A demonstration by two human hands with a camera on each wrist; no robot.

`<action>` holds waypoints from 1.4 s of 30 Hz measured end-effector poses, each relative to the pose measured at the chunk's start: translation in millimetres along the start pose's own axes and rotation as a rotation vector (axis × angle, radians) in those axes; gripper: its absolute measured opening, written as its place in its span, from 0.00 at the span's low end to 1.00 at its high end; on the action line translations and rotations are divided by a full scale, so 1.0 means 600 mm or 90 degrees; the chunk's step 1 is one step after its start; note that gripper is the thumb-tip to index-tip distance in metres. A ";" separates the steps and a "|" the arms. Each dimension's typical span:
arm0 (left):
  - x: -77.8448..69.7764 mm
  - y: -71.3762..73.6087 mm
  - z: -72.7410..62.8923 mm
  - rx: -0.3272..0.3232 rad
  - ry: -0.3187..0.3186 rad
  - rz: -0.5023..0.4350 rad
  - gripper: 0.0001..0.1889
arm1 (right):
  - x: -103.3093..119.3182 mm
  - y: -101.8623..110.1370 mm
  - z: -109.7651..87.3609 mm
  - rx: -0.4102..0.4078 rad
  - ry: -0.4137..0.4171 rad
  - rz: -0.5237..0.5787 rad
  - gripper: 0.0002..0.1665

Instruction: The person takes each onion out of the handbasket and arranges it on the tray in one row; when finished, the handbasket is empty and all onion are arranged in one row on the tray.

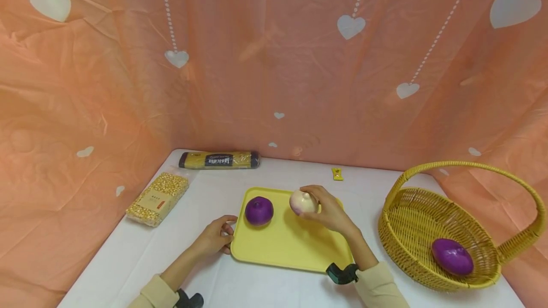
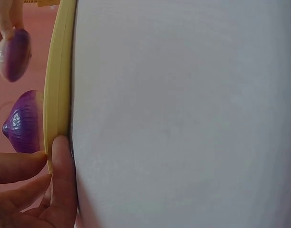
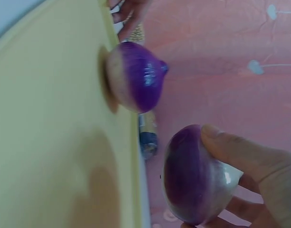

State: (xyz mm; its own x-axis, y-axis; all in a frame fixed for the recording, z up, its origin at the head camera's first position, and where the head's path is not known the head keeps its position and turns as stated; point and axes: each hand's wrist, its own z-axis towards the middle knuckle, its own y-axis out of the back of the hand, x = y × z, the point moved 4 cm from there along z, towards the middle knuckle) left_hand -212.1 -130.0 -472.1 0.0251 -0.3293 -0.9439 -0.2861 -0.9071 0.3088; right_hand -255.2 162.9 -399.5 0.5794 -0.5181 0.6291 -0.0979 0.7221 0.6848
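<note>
My right hand (image 1: 327,210) holds a white and purple onion (image 1: 303,202) above the right part of a yellow tray (image 1: 295,255). In the right wrist view, a gap shows between this onion (image 3: 193,175) and the tray, with the thumb and fingers around its pale end. A deep purple onion (image 1: 259,211) sits on the tray's left part, its pointed tip up. At the tray's left edge, my left hand (image 1: 214,236) pinches the rim (image 2: 60,95) between thumb and fingers.
To the right stands a wicker basket (image 1: 391,239) with a tall handle, a glossy purple oval thing (image 1: 452,256) inside. A bag of yellow kernels (image 1: 158,198) lies at left, a yellow and dark packet (image 1: 219,160) at the back. Behind the tray is a small yellow wrapper (image 1: 337,174).
</note>
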 end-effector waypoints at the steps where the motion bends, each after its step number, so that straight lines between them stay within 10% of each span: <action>1: 0.001 0.000 0.000 0.000 -0.001 -0.001 0.26 | -0.002 -0.004 0.000 0.001 -0.003 0.000 0.36; 42: 0.002 0.001 -0.002 0.007 -0.011 -0.008 0.27 | -0.030 -0.071 0.000 0.038 -0.060 0.020 0.38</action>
State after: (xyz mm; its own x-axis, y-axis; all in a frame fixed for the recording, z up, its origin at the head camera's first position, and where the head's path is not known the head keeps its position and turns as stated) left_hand -210.8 -131.1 -473.0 0.0128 -0.3135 -0.9495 -0.2957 -0.9083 0.2959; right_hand -261.8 141.5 -440.0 0.4975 -0.5381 0.6805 -0.1652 0.7113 0.6832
